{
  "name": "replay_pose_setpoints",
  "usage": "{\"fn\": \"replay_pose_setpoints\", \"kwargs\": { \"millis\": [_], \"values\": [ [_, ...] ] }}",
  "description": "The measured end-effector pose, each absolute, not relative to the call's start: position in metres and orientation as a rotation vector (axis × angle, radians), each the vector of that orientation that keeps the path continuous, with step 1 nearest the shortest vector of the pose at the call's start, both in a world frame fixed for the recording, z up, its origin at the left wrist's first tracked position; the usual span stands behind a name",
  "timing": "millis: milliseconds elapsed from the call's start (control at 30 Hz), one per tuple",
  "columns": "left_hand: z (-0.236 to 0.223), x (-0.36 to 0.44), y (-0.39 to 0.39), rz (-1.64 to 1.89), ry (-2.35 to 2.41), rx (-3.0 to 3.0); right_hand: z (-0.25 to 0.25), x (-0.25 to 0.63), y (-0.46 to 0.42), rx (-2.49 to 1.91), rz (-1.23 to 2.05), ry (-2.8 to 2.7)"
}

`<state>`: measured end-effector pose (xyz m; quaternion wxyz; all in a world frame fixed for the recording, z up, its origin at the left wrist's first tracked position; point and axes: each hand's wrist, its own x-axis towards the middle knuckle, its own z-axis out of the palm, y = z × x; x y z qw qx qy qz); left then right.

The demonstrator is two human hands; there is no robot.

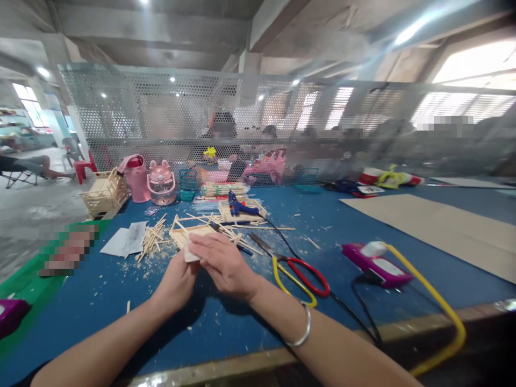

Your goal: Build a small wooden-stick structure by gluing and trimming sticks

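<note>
My left hand (179,282) and my right hand (223,263) meet above the blue table. Between them is a small pale folded piece (192,253), perhaps paper or sandpaper, with my right fingers closed over it. A light wooden stick frame (183,236) rises just behind the fingers. My left hand is closed below and appears to grip the frame, though its fingertips are hidden. Scissors (300,271) with red and yellow handles lie partly open right of my right hand. A blue glue gun (242,207) rests on another stick frame (226,211) farther back.
Loose wooden sticks (155,236) and grey-white sheets (124,239) lie left. A stick-built crate (105,192), pink bottles (162,185) and a perforated metal screen (161,118) stand behind. A purple power strip (377,266) with a yellow cord and brown cardboard (443,226) lie right.
</note>
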<state>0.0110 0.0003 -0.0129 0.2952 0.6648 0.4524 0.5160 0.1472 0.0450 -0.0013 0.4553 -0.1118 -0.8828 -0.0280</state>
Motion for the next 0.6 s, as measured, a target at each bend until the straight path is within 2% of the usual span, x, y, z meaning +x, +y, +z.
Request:
{"fn": "replay_pose_setpoints", "kwargs": {
  "millis": [167, 400, 467, 600],
  "values": [
    [-0.014, 0.008, 0.003, 1.335, 1.239, 1.689, -0.004, 0.146, 0.052, -0.359, 0.012, -2.136],
    [-0.010, 0.003, 0.006, 1.401, 1.399, 1.587, 0.005, 0.162, 0.043, -0.589, 0.074, -1.773],
    [-0.010, 0.003, 0.006, 1.446, 1.389, 1.564, 0.010, 0.164, 0.040, -0.695, 0.314, -1.654],
    [-0.010, 0.005, 0.004, 1.509, 1.358, 1.567, 0.013, 0.162, 0.044, -0.878, 0.993, -1.528]
  ]
}}
